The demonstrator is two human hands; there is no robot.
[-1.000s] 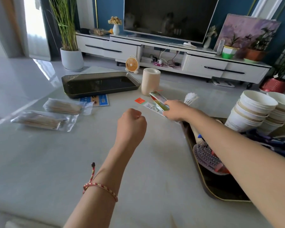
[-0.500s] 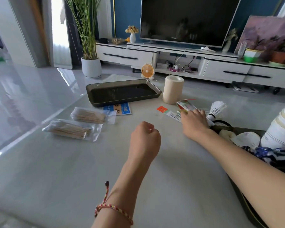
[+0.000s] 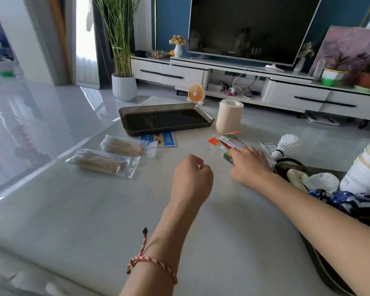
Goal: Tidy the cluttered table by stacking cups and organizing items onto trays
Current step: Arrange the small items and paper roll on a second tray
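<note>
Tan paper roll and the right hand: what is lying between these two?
Head view: small printed packets lie there, their near ends under the right hand; an orange card lies beside them.

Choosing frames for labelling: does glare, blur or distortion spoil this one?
Head view: daylight glare sheens the glossy floor at left; wide-angle lens bows the TV cabinet; the paper cups are cut by the right edge; things on the table look sharp.

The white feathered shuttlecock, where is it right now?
In the head view the shuttlecock lies on the pale table, right side, just beyond the right hand, between a printed paper slip and stacked white paper cups.
</note>
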